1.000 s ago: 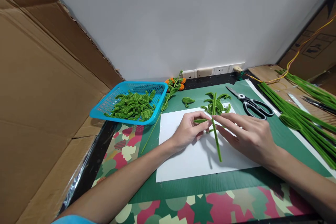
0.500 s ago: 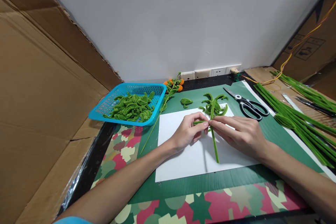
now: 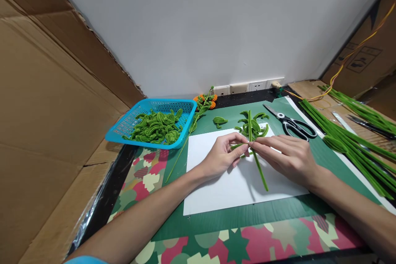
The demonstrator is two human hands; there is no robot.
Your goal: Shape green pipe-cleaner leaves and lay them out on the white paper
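A green pipe-cleaner stem (image 3: 259,169) with several leaf loops at its far end lies across a white sheet (image 3: 216,194) on the green mat. My left hand (image 3: 221,156) pinches a small green leaf piece (image 3: 235,146) against the stem. My right hand (image 3: 289,156) meets it from the right, thumb and forefinger closed on the stem at the same spot. The stem's lower end slants toward the right.
A blue basket (image 3: 123,126) of green leaf pieces sits at the left. A finished sprig with orange blooms (image 3: 202,105) lies beside it, and a loose leaf (image 3: 220,121). Scissors (image 3: 293,126) and a bundle of long green stems (image 3: 349,140) are at the right. Cardboard walls flank both sides.
The stem's lower end has swung to the right. Both hands stay pinched at the same joint, shifted slightly.
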